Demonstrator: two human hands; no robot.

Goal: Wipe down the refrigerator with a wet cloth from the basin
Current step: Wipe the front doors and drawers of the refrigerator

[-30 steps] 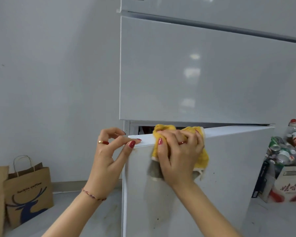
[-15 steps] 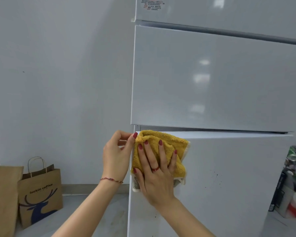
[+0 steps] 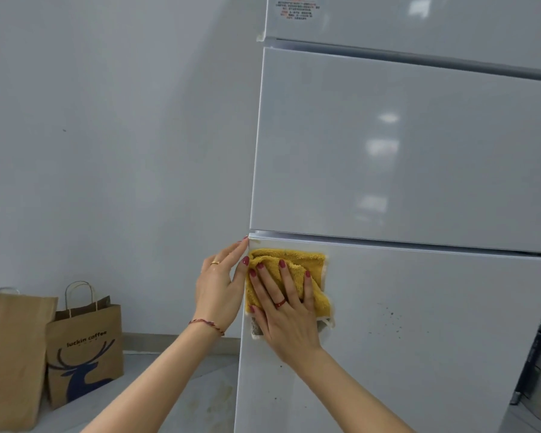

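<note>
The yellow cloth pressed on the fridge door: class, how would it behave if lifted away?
The yellow cloth looks soft and bunched under the right hand, so it would likely droop. Its fluffy pile probably grips, not slips. Wetness can't be judged here.

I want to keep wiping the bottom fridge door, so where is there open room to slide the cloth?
The bottom door is bare right of the cloth, out to the dark specks, and below the right hand. The door's left edge is crowded: the left hand rests there beside the cloth.
</note>
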